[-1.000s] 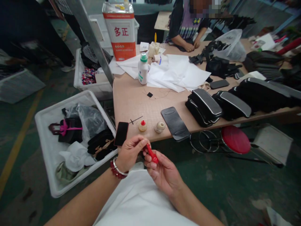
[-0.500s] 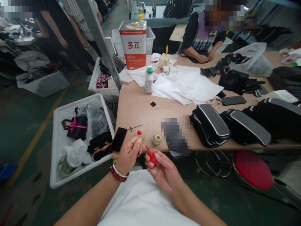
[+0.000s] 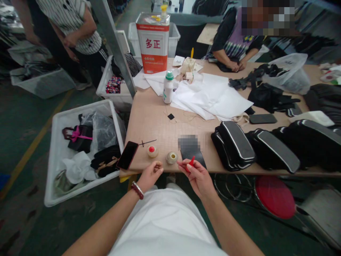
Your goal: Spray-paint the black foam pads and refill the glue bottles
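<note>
1. Pinching a small red piece (image 3: 191, 161) between thumb and fingertips, your right hand (image 3: 198, 177) sits at the near edge of the table (image 3: 154, 121), just in front of a dark flat panel (image 3: 191, 151).
2. Your left hand (image 3: 150, 175) is loosely curled beside it, thumb and forefinger pressed together at the tips; whether anything is between them, you cannot tell from here.
3. Your two hands are near each other but apart, both over your lap, right at the table edge.
4. Just ahead of your left hand stands a red-topped spool (image 3: 152, 151), and beside it a cream spool (image 3: 172, 157), the two close but not touching.
5. A black phone (image 3: 127, 160) lies left of them, half over the table corner.
6. To your right, black pouches (image 3: 234, 144) are stacked leaning on one another.
7. Farther back: a white bottle (image 3: 167, 87), white sheets (image 3: 213, 97) and a red-and-white can (image 3: 153, 41).
8. On the floor to your left, a white bin (image 3: 57, 142) holds bags and cloth.
</note>
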